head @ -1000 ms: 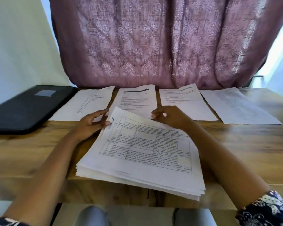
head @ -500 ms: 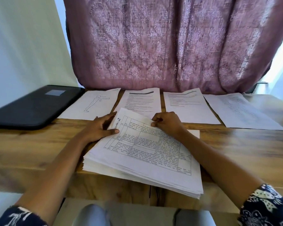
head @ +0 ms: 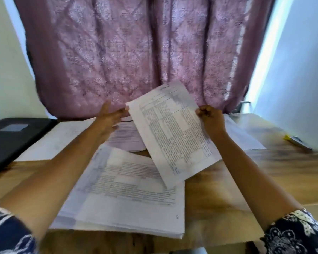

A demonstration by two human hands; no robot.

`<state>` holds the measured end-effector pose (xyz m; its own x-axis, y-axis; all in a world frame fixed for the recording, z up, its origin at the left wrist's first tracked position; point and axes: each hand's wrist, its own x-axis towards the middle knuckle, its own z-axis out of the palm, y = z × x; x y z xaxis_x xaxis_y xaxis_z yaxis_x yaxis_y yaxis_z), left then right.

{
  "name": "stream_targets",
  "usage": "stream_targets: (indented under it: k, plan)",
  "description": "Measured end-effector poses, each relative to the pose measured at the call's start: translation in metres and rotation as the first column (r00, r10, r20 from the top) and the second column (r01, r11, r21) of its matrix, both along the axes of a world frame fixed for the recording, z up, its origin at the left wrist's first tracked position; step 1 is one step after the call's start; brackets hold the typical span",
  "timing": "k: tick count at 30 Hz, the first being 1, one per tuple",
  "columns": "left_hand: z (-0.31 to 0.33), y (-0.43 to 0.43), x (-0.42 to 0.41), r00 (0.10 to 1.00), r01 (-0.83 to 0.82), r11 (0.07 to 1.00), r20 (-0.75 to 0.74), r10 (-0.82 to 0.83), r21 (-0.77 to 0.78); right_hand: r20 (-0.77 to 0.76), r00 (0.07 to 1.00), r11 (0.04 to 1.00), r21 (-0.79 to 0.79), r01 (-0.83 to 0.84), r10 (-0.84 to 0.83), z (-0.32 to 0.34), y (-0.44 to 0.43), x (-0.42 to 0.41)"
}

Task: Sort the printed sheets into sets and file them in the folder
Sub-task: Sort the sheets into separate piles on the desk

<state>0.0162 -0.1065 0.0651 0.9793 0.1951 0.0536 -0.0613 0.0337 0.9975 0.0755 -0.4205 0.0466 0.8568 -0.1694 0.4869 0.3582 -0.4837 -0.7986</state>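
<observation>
**One ruled sheet held in the air above the stack**

At the far left a flat black folder lies closed on the wooden table, well apart from both hands. Just beside it begins a row of single white sheets laid along the back of the table, below a mauve patterned curtain.

The left hand reaches forward with its fingers straight and loosely together, thumb raised. Its fingertips are at the upper left corner of a white printed sheet with a ruled table, though blur hides whether they touch it. That sheet is in the air and tilted. Its lower corner hangs over the thick stack of white printed sheets, which rests on the near part of the table between the two forearms.

The right hand has its fingers curled and pinches the sheet's right edge. At the far right a yellow-capped pen lies on the wood, blurred. A dark sleeve with white print shows at the lower right corner.
</observation>
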Motion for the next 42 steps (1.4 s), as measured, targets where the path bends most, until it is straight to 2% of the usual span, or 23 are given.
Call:
stream_targets:
  k: [2,4,7,10,12,14,15,16,17,19,21,22,24,27,32,34,36,39,42]
  plan:
    - [-0.001,-0.058,0.020,0.969,0.181,0.983,-0.179,-0.173,0.033,-0.044,0.992,0.993,-0.035,0.116,-0.117,0.004,-0.034,0.010]
    - [-0.006,-0.119,0.034,0.926,0.287,0.954,-0.280,-0.252,0.090,-0.090,0.974,0.977,-0.056,0.206,-0.210,0.002,-0.062,0.018]
    - [-0.017,-0.190,0.062,0.921,0.251,0.964,-0.330,-0.209,0.090,-0.198,0.933,0.953,-0.114,0.281,-0.299,-0.007,-0.110,0.036]
    - [-0.030,-0.232,0.094,0.914,0.188,0.982,-0.366,-0.175,-0.001,-0.405,0.873,0.959,-0.185,0.214,-0.273,-0.018,-0.156,0.048]
    - [-0.038,-0.248,0.116,0.928,0.129,0.991,-0.350,-0.128,-0.022,-0.481,0.837,0.963,-0.189,0.190,-0.259,-0.025,-0.177,0.051]
    - [-0.046,-0.261,0.132,0.957,0.088,0.994,-0.282,-0.066,0.067,-0.458,0.837,0.952,-0.204,0.227,-0.298,-0.032,-0.188,0.059]
    - [-0.049,-0.268,0.138,0.978,0.071,0.978,-0.208,-0.029,0.196,-0.432,0.841,0.943,-0.217,0.254,-0.326,-0.036,-0.192,0.064]
    - [-0.053,-0.272,0.140,0.993,0.058,0.923,-0.115,-0.015,0.381,-0.415,0.840,0.933,-0.226,0.279,-0.351,-0.039,-0.193,0.069]
    - [-0.059,-0.275,0.142,0.999,0.043,0.815,-0.011,-0.045,0.578,-0.402,0.836,0.925,-0.235,0.300,-0.374,-0.043,-0.193,0.076]
    - [-0.070,-0.279,0.143,0.982,-0.019,0.523,0.115,-0.152,0.852,-0.387,0.821,0.902,-0.280,0.329,-0.419,-0.052,-0.193,0.088]
    - [-0.084,-0.280,0.147,0.973,0.013,0.268,0.049,-0.224,0.963,-0.342,0.807,0.860,-0.365,0.357,-0.481,-0.061,-0.193,0.096]
    - [-0.092,-0.279,0.149,0.971,0.068,0.175,-0.025,-0.239,0.982,-0.308,0.804,0.834,-0.405,0.374,-0.509,-0.064,-0.192,0.098]
    - [-0.105,-0.277,0.151,0.961,0.132,0.078,-0.109,-0.253,0.988,-0.207,0.814,0.784,-0.471,0.403,-0.543,-0.068,-0.188,0.102]
    - [-0.115,-0.280,0.152,0.954,0.114,0.033,-0.100,-0.284,0.993,-0.077,0.820,0.693,-0.582,0.425,-0.567,-0.074,-0.184,0.106]
    - [-0.111,-0.284,0.149,0.952,0.182,0.023,-0.170,-0.254,0.983,-0.063,0.794,0.545,-0.760,0.354,-0.605,-0.082,-0.182,0.107]
    - [-0.106,-0.281,0.146,0.966,0.167,0.063,-0.150,-0.211,0.984,-0.129,0.863,0.593,-0.774,0.220,-0.488,-0.083,-0.173,0.106]
    - [-0.102,-0.271,0.146,0.982,0.140,0.078,-0.128,-0.141,0.987,-0.263,0.902,0.654,-0.756,0.027,-0.341,-0.084,-0.159,0.102]
    - [-0.108,-0.246,0.144,0.975,0.219,0.027,-0.218,-0.038,0.975,-0.437,0.865,0.638,-0.744,-0.196,-0.245,-0.088,-0.142,0.096]
    - [-0.112,-0.230,0.138,0.971,0.238,0.077,-0.237,-0.023,0.968,-0.466,0.853,0.612,-0.753,-0.243,-0.235,-0.092,-0.136,0.093]
